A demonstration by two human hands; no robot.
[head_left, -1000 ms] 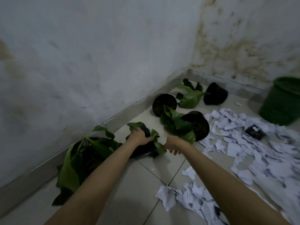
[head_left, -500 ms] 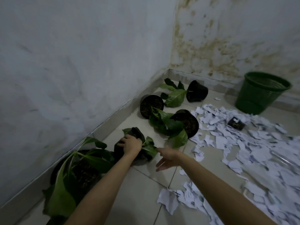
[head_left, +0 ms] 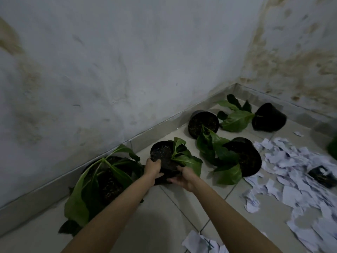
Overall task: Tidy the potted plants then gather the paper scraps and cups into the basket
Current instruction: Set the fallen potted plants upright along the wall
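Hands now grip one small black pot (head_left: 163,157) from both sides: the left hand (head_left: 152,168) curls over its rim, and the right hand (head_left: 183,177), spread and free half a second ago, cups its wall. I judge it is being stood upright. Three pots farther along lie tipped. Paper scraps (head_left: 284,167) litter the tiled floor (head_left: 160,221) beside stained walls; the basket has slipped from view.

Arms: two bare forearms, no sleeves visible up to the frame's lower edge.
Left hand (head_left: 152,168): bare, no glove, ring or watch seen.
Right hand (head_left: 184,178): bare, likewise unadorned at wrist and fingers.
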